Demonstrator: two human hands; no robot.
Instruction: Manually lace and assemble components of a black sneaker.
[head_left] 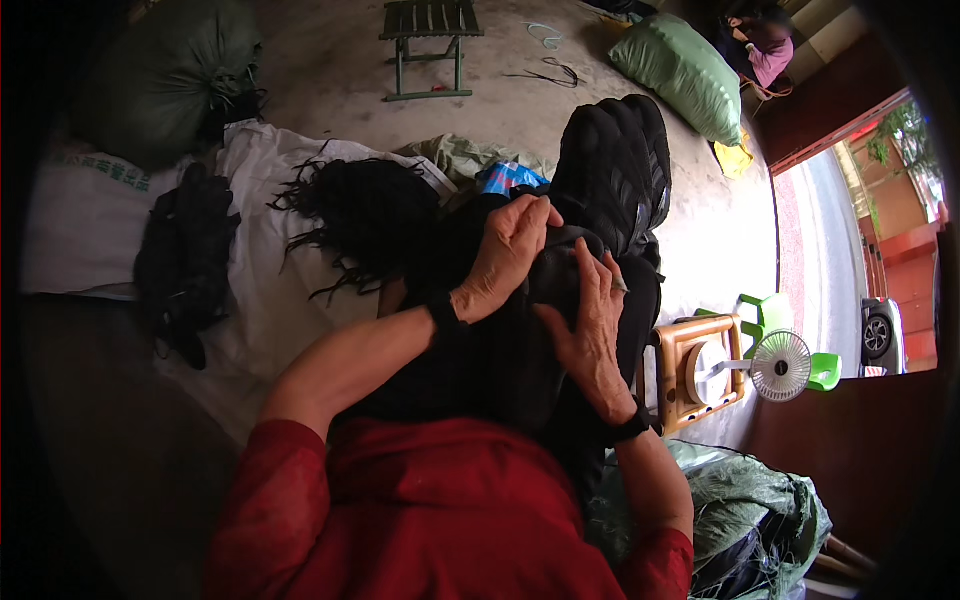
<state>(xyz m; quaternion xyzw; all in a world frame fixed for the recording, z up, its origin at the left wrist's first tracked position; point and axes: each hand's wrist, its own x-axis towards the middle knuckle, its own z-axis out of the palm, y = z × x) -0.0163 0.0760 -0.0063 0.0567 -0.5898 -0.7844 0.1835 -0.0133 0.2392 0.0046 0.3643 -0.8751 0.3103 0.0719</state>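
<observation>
My left hand point(508, 256) grips the top of a black fabric piece point(560, 262) held over my lap. On the same piece, just to the right, my right hand point(590, 325) presses with its fingers spread along the edge. Behind both hands rises a tall stack of black padded pieces point(618, 170). A heap of black cords point(360, 215) lies to the left of my hands on a white sack sheet point(270, 300). Another dark bundle point(185, 255) rests further left on that sheet.
A small white fan point(778, 366) stands on a wooden stool point(690, 375) at my right. Green sacks lie at the far left point(165, 75) and far right point(680, 72), and a green folding stool point(430, 40) stands behind. A green net bag point(760, 500) sits at lower right.
</observation>
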